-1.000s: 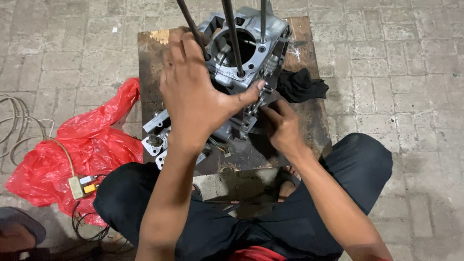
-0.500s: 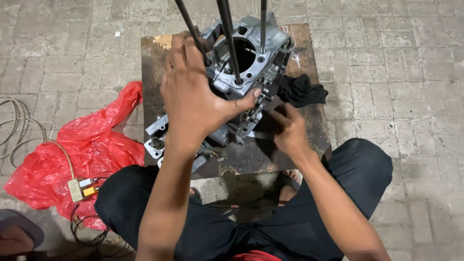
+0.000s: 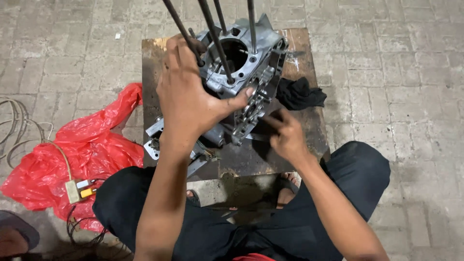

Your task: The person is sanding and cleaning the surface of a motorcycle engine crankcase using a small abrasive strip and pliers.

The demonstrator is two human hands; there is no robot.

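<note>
A grey metal engine crankcase [image 3: 251,63] with several long dark studs rising from its round cylinder opening stands on a worn wooden board [image 3: 299,125]. My left hand [image 3: 191,96] lies over the top left of the case, thumb pressed against its side face. My right hand [image 3: 287,135] is at the lower right side of the case, fingertips at its edge; whether it holds a small part I cannot tell.
A black rag [image 3: 299,93] lies on the board right of the case. A crumpled red plastic bag [image 3: 82,154] lies on the paving at left, with a small white and yellow plug [image 3: 79,191] and loose cables [image 3: 19,121]. My legs in dark trousers [image 3: 357,169] frame the board.
My right hand has drawn back a little from the side of the crankcase. My left hand keeps its grip on top. The view has shifted slightly.
</note>
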